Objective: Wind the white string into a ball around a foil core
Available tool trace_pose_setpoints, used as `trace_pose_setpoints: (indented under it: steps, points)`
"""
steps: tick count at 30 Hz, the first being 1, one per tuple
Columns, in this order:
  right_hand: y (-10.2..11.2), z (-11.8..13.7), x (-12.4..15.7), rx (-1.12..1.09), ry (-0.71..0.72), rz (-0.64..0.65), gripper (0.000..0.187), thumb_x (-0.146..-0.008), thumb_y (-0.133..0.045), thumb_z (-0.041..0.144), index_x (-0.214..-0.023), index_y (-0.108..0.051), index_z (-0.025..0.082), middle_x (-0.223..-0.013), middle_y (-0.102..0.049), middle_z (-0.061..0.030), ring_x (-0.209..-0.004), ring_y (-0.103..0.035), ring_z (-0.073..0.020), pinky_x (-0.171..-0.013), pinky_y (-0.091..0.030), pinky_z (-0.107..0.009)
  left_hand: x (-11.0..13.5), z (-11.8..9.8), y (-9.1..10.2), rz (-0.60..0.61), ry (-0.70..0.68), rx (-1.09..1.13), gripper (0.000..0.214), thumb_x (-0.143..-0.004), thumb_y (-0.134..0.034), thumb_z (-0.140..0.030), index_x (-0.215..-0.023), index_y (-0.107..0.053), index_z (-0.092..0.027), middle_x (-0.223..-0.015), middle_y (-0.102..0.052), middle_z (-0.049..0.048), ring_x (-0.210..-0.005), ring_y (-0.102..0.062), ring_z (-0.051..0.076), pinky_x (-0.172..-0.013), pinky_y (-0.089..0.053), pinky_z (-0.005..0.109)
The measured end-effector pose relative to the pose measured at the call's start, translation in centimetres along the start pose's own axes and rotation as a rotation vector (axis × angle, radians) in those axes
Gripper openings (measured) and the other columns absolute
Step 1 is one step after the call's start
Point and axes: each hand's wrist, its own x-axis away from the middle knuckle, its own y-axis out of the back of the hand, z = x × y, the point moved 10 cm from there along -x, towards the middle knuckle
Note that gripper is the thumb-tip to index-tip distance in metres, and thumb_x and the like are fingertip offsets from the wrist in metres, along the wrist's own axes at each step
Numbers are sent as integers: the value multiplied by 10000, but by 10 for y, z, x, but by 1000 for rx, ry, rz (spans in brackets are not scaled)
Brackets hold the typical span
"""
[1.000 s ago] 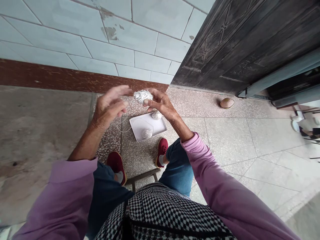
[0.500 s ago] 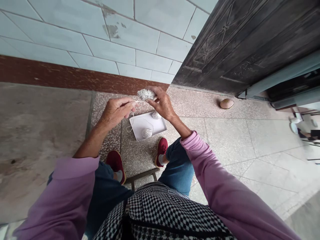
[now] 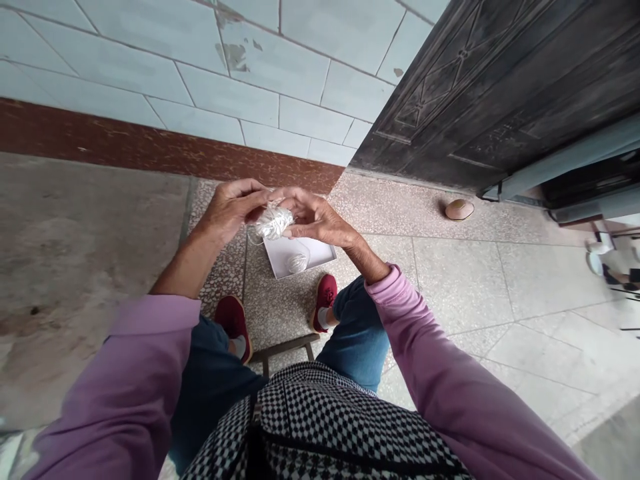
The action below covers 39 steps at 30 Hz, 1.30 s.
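A small white ball of thread [image 3: 274, 222] is held between both hands above the floor. My right hand [image 3: 315, 220] cups it from the right with curled fingers. My left hand [image 3: 231, 208] is closed at the ball's left side, fingertips touching it, and a thin white strand hangs down from there. Below the hands a white tray [image 3: 320, 251] lies on the floor with another thread ball [image 3: 297, 263] in it. I sit with red shoes [image 3: 324, 295] planted just in front of the tray.
A tiled wall with a brown skirting runs along the back. A dark wooden door [image 3: 500, 87] stands at the right, with a round tan object [image 3: 459, 209] on the floor before it. A stool leg [image 3: 285, 350] shows between my knees. Rough concrete floor lies to the left.
My left hand went from open to pinched, then came in against the ball. Both hands and the ball dropped lower and nearer to me.
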Motion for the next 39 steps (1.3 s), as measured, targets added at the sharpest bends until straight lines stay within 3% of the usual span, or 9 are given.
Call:
trace_pose_setpoints:
  steps: [4,9,13,17,21,25,30,34,39]
  points:
    - [9,25,3,-179,30,-167,1045,-949,-1108,674,-1802,-644,286,-1725,-780,-149,-1324,-796,-319,-1004,-788,-400,2,10,-14,-24,54,212,508,-810,-1100,-594,-820,-735,-241,-719,-599,7,-582,-484,138,-526,-362,264]
    - [51,30,12,-99,1,-494,826,-1143,-937,744,-1766,-670,273,-1761,-735,-158,-1376,-764,-332,-1032,-794,-447,11,0,-28,12,42,94,383,-916,-1028,-536,-894,-821,-215,-805,-730,60,-651,-591,151,-551,-396,244]
    - [75,19,18,108,-39,-656,713,-1118,-1038,635,-1686,-775,293,-1635,-761,-165,-1427,-672,-372,-1111,-756,-498,16,-7,-37,94,7,-110,266,-942,-959,-475,-944,-901,-216,-775,-764,55,-600,-568,153,-526,-365,259]
    - [73,9,8,292,-10,-536,571,-1074,-1060,387,-1609,-876,303,-1589,-772,-192,-1551,-620,-424,-1208,-686,-541,16,-13,-29,73,-48,-177,212,-977,-924,-444,-919,-890,-243,-596,-581,-18,-533,-456,151,-543,-340,282]
    - [65,-5,-4,457,-21,-433,353,-1046,-959,179,-1394,-943,241,-1557,-777,-193,-1394,-717,-366,-1189,-639,-506,15,-19,-19,55,-75,-223,218,-983,-900,-417,-864,-857,-240,-582,-541,-18,-539,-429,157,-552,-310,301]
    - [37,-18,-10,408,-43,-161,251,-1020,-982,109,-1237,-900,207,-1351,-815,-125,-1152,-719,-262,-1050,-645,-410,12,-19,-13,58,-56,-222,246,-956,-947,-412,-830,-823,-240,-601,-531,-21,-563,-432,156,-555,-297,298]
    - [22,-25,-2,26,-137,9,606,-969,-1144,373,-1443,-804,207,-1266,-772,-41,-877,-676,-150,-761,-649,-285,6,-6,-15,84,23,-78,353,-876,-1026,-458,-804,-767,-230,-647,-551,-4,-557,-467,141,-526,-336,276]
    - [28,-15,-2,-90,-114,-63,902,-849,-1236,583,-1559,-786,258,-1307,-793,-51,-973,-759,-194,-767,-703,-282,3,7,-17,39,99,57,452,-847,-1075,-536,-849,-742,-232,-736,-620,22,-584,-547,154,-502,-374,255]
    - [25,1,-1,-112,-77,-156,918,-893,-1180,681,-1619,-792,277,-1545,-841,-111,-1159,-804,-264,-883,-754,-340,4,15,-24,22,122,170,423,-799,-1090,-487,-859,-758,-232,-708,-594,11,-558,-486,131,-485,-303,250]
